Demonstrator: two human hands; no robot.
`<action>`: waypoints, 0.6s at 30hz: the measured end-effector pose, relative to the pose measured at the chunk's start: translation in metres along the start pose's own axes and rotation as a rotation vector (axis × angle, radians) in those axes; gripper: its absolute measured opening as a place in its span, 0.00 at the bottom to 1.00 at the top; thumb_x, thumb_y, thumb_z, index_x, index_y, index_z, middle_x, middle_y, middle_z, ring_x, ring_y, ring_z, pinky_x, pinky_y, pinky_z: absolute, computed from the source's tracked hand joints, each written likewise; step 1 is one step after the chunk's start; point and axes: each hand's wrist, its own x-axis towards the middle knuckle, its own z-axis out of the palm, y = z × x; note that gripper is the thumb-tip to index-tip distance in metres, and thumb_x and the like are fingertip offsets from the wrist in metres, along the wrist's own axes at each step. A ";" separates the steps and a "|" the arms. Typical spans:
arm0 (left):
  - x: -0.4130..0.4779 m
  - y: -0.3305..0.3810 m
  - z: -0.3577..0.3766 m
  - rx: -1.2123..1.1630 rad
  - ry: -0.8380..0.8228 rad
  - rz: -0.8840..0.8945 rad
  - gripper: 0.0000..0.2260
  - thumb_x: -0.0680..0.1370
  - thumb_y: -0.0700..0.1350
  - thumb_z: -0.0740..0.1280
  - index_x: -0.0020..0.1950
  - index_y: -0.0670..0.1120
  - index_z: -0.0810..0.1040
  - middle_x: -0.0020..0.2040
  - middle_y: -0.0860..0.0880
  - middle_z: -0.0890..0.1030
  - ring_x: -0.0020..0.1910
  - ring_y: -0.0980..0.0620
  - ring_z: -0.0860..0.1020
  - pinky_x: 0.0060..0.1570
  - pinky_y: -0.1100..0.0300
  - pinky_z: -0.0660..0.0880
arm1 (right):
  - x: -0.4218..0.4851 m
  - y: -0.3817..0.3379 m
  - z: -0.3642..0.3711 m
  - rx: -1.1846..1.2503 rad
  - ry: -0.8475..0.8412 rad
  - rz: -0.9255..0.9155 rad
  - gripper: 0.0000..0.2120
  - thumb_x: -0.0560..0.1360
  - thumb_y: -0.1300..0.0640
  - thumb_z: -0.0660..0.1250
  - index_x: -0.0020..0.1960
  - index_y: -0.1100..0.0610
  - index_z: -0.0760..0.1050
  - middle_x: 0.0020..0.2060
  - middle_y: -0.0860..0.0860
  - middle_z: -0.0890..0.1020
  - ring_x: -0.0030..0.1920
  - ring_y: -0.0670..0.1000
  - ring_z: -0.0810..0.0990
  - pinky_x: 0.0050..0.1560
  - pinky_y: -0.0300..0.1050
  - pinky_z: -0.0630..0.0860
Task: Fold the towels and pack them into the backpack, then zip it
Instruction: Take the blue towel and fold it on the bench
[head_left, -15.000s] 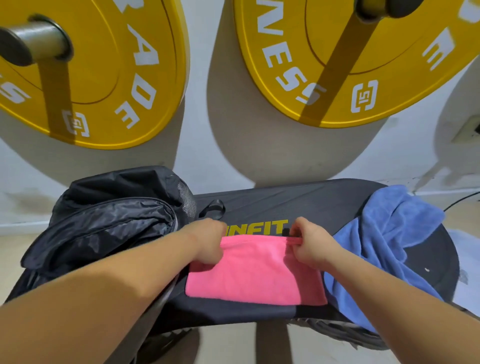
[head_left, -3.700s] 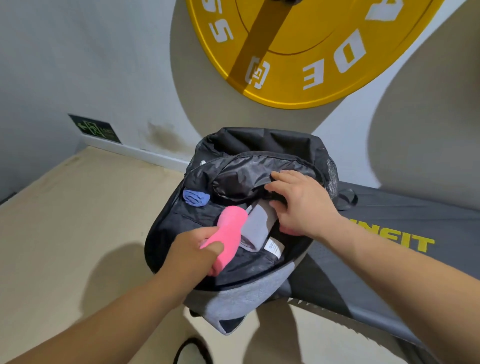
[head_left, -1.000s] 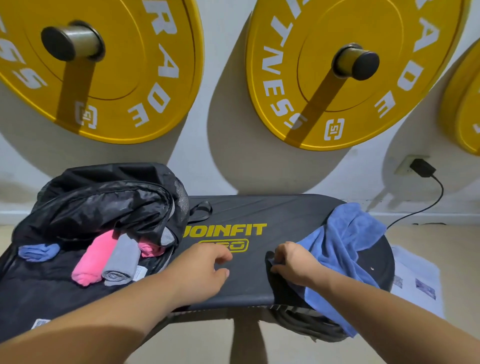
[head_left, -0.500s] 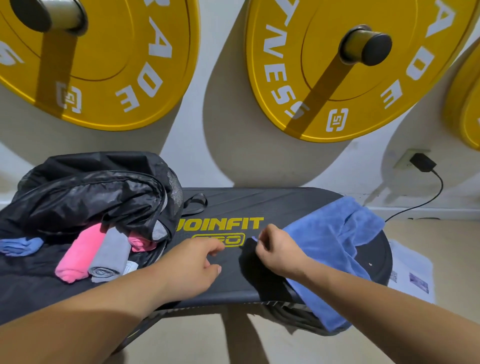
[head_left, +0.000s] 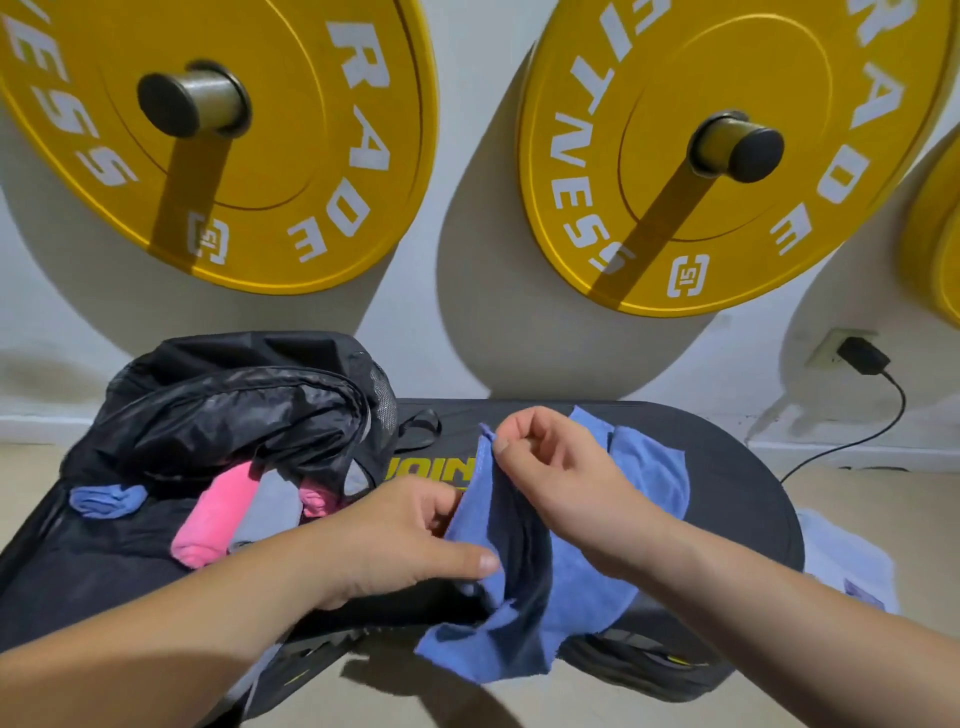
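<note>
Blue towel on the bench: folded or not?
Not folded. The blue towel hangs crumpled over the bench front edge; the right hand pinches a raised corner, the left hand grips its edge lower down.

Yellow plates (head_left: 218, 140) on white wall (head_left: 467, 332)
</note>
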 end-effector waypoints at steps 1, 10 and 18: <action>-0.002 0.002 0.001 0.047 -0.001 0.025 0.09 0.73 0.44 0.76 0.52 0.44 0.85 0.49 0.46 0.88 0.50 0.45 0.85 0.57 0.47 0.81 | -0.003 -0.005 -0.001 -0.002 0.022 0.006 0.05 0.82 0.58 0.63 0.48 0.57 0.73 0.29 0.45 0.71 0.29 0.44 0.66 0.27 0.34 0.64; -0.038 0.037 0.019 0.462 -0.025 0.050 0.12 0.72 0.56 0.72 0.50 0.51 0.83 0.39 0.51 0.81 0.36 0.57 0.72 0.39 0.56 0.72 | -0.018 -0.105 -0.018 0.092 0.191 0.063 0.04 0.77 0.60 0.71 0.43 0.57 0.81 0.33 0.53 0.75 0.37 0.50 0.72 0.35 0.41 0.67; -0.059 0.055 0.033 0.313 0.139 0.192 0.08 0.74 0.42 0.70 0.38 0.53 0.76 0.31 0.58 0.73 0.33 0.59 0.70 0.39 0.62 0.69 | -0.061 -0.207 -0.065 0.564 0.447 -0.111 0.09 0.81 0.53 0.67 0.49 0.56 0.83 0.43 0.48 0.81 0.50 0.50 0.79 0.55 0.47 0.76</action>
